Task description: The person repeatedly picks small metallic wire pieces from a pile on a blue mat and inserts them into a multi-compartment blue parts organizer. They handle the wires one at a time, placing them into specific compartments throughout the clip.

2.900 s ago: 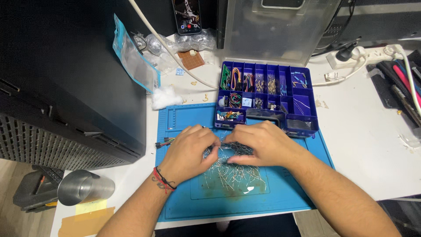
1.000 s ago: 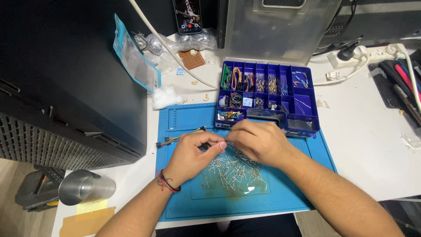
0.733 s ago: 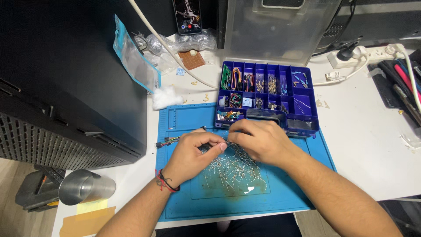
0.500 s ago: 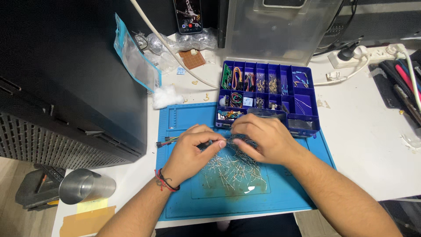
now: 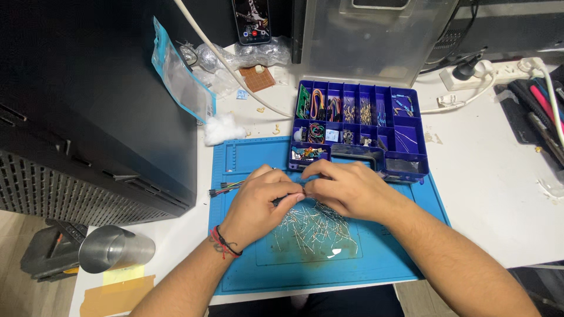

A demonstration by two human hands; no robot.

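Note:
On the blue work mat (image 5: 247, 276) lies a loose pile of thin metal wire leads (image 5: 320, 232). My left hand (image 5: 258, 205) and my right hand (image 5: 346, 188) meet just above that pile, fingertips pinched together on a small bundle of leads. What sits between the fingers is mostly hidden. A few jumper wires with black ends (image 5: 226, 188) lie on the mat just left of my left hand. Behind my hands stands a blue compartment box (image 5: 411, 132) holding coloured wires and small parts.
A black computer case (image 5: 88, 100) fills the left side. A metal cup (image 5: 111, 252) sits at the lower left. A cotton ball (image 5: 222, 129), plastic bags (image 5: 182, 79), a small perfboard (image 5: 257, 77), a phone (image 5: 252, 20), a power strip (image 5: 499, 71) and tools (image 5: 540, 111) surround the mat.
My hands have drawn closer together and shifted slightly toward the back of the mat, now pinching leads between the fingertips rather than spread over the pile.

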